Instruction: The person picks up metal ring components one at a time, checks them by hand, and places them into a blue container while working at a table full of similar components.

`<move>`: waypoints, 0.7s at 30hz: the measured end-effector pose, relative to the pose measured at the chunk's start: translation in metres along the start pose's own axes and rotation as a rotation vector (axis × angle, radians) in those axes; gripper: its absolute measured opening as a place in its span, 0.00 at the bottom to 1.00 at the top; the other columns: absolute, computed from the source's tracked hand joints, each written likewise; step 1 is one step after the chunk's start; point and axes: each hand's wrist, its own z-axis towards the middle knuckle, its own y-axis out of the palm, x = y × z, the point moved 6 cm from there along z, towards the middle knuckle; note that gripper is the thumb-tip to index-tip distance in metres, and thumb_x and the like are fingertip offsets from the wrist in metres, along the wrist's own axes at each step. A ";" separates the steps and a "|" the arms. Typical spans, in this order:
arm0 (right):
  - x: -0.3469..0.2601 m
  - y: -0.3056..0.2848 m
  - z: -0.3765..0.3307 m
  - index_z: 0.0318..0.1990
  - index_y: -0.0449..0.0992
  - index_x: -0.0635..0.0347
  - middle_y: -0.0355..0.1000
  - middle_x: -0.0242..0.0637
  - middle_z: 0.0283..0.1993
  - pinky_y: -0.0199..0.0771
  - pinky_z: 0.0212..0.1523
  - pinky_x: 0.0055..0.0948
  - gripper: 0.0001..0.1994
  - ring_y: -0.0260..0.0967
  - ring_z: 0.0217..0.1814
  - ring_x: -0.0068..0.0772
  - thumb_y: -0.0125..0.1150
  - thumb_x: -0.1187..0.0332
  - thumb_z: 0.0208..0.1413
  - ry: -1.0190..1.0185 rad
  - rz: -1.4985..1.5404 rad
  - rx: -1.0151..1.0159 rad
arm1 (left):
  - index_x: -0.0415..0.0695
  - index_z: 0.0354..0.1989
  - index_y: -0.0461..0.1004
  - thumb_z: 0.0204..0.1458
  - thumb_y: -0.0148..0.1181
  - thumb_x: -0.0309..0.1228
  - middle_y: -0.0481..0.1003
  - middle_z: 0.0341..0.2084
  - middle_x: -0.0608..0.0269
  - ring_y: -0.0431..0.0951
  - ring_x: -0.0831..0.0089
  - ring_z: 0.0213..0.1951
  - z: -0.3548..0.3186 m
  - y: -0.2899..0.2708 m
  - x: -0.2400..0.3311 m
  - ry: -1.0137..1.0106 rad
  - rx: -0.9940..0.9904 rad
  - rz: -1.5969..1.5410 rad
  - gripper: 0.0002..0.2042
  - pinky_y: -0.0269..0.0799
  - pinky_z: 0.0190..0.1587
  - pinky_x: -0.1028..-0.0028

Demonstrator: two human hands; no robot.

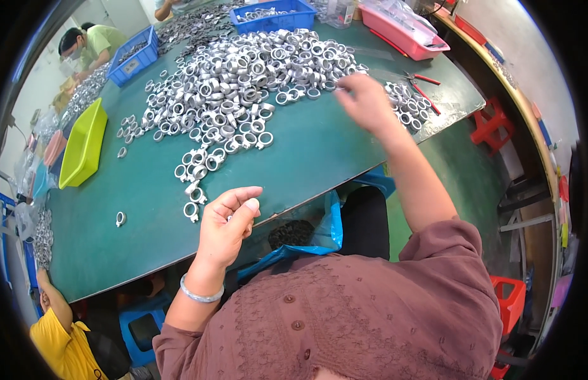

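My left hand (225,225) is closed above the table's near edge, thumb pressed against the curled fingers. A small pale bit shows between them, too small to name. My right hand (365,104) reaches out over the table, smeared by motion, at the right end of a big heap of silvery metal rings (243,82). Whether its fingers hold a ring cannot be made out. Each ring has a small lug on its side. A smaller group of rings (408,107) lies just right of that hand, beside red-handled pliers (427,79). A single ring (121,219) lies apart at the left.
On the green table (306,152) stand blue bins (275,19), a yellow-green bin (85,145) and a pink bin (402,28). A blue bag (329,231) with dark pieces hangs open below the near edge. Co-workers sit at the far left (97,44) and near left (63,335).
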 end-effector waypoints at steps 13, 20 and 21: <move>-0.077 0.076 0.026 0.32 0.74 0.61 0.71 0.42 0.27 0.68 0.35 0.31 0.09 0.69 0.31 0.35 0.57 0.67 0.43 -0.056 0.262 -0.290 | 0.36 0.44 0.68 0.51 0.49 0.27 0.69 0.24 0.66 0.61 0.87 0.18 -0.001 -0.006 0.000 0.005 -0.064 -0.166 0.12 0.52 0.16 0.88; -0.141 0.035 -0.047 0.32 0.74 0.62 0.71 0.37 0.27 0.68 0.28 0.22 0.06 0.68 0.25 0.26 0.59 0.76 0.43 -0.214 0.820 -0.235 | 0.39 0.53 0.59 0.52 0.51 0.30 0.69 0.26 0.68 0.59 0.87 0.18 0.001 -0.002 0.003 0.051 0.024 -0.261 0.20 0.52 0.18 0.88; -0.148 0.033 -0.056 0.32 0.74 0.63 0.71 0.37 0.28 0.69 0.29 0.21 0.06 0.70 0.28 0.26 0.59 0.77 0.43 -0.194 0.888 -0.256 | 0.39 0.53 0.59 0.52 0.51 0.31 0.68 0.26 0.70 0.59 0.88 0.18 0.002 -0.001 0.003 0.082 0.000 -0.251 0.21 0.52 0.18 0.88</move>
